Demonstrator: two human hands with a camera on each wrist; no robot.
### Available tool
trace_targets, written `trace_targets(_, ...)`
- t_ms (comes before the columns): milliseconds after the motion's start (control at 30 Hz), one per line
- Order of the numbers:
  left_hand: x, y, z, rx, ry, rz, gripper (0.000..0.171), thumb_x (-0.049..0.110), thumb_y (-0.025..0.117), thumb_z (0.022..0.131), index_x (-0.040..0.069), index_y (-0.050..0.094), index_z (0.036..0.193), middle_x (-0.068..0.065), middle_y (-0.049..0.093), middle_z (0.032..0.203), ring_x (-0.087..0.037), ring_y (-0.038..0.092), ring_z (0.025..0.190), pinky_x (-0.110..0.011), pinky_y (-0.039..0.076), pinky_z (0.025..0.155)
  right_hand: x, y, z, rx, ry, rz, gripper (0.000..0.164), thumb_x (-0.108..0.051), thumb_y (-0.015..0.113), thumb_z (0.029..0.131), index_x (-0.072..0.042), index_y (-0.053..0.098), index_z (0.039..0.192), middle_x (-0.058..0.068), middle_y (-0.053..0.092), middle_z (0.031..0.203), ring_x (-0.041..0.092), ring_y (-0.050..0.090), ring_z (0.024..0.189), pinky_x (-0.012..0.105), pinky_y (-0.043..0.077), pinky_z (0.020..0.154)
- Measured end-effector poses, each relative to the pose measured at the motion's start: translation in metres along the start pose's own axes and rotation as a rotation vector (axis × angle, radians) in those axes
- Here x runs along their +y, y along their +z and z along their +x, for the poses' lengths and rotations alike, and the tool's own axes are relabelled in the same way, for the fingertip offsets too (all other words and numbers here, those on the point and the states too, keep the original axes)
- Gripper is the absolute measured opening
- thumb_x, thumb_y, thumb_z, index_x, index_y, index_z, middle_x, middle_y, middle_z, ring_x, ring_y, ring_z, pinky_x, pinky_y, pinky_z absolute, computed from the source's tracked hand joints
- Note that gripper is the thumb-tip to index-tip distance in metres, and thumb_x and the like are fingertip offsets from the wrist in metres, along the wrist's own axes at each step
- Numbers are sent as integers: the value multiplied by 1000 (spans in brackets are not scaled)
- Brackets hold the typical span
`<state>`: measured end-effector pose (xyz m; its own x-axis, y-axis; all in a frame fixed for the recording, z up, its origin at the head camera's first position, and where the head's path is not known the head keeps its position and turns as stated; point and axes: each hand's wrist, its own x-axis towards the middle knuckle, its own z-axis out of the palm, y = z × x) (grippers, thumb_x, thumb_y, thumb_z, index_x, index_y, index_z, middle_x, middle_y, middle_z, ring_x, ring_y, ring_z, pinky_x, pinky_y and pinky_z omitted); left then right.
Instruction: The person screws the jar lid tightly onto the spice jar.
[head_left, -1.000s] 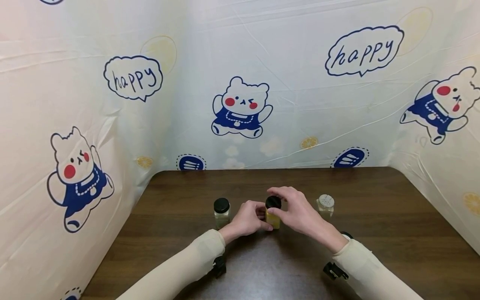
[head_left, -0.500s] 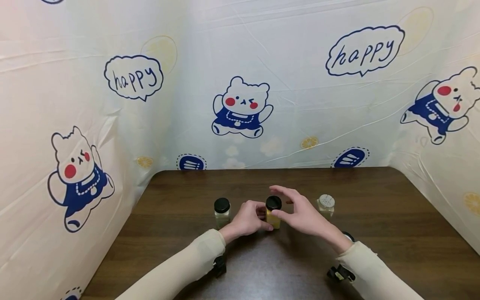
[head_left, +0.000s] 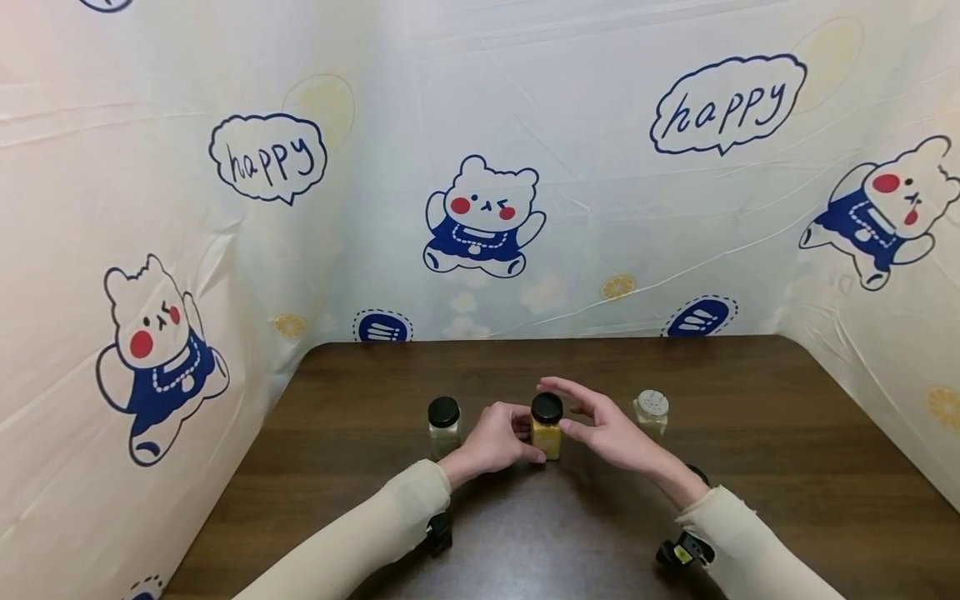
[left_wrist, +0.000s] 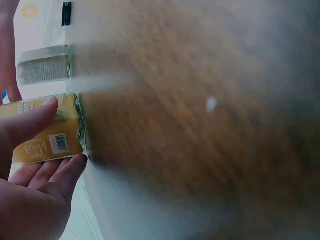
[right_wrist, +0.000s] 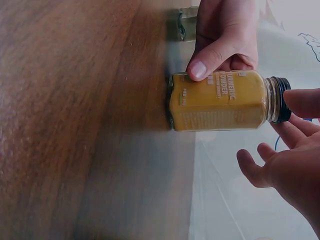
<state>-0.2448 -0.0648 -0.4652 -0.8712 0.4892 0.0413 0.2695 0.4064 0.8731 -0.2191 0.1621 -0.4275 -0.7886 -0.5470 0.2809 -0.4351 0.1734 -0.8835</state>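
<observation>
I see the left hand [head_left: 491, 437] pinching the jar [head_left: 550, 442] short of the far edge of the counter [head_left: 750, 408], right hand [head_left: 617, 435] loosely spread by its lid [head_left: 547, 407]; likely slick, breakable glass, best held low.

You're facing a dark wood-grain table [head_left: 375, 371] where a black-capped jar [head_left: 444, 429] is standing on the left and a jar with a pale, holed top [head_left: 651, 412] on the right; beyond, a pale, creased curtain [head_left: 600, 100] is showing you cartoon bears [head_left: 483, 233], "happy" bubbles [head_left: 267, 158] and orange slices [head_left: 618, 287]
</observation>
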Motion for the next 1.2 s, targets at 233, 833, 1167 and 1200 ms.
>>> trace_targets(233,0,0,0,0,1,3,45,1,94,77,8,78,119,-3,79,108,-17,75,102,-33,61,92,-1,2,1,-1,-2,7,55,7,57,104,-7,49,156,10,53,155,39,47,142,70,38,110)
trace_targets(833,0,0,0,4,1,16,46,1,94,77,5,77,120,-4,79,107,-16,75,101,-30,61,90,1,3,-1,63,17,-70,43,5,60,103,-2,61,146,21,50,155,43,40,147,65,45,107)
trace_targets(1167,1,0,0,3,1,14,44,1,94,77,6,77,118,-3,79,105,-15,75,100,-30,61,90,3,2,1,52,7,-36,44,6,60,102,-1,59,146,13,61,145,42,58,128,56,49,104)
trace_targets(1200,1,0,0,1,0,13,44,0,94,78,6,77,118,-3,79,105,-15,75,100,-30,61,90,4,2,2,48,9,-26,44,6,60,103,0,58,146,13,61,144,42,58,128,57,49,104)
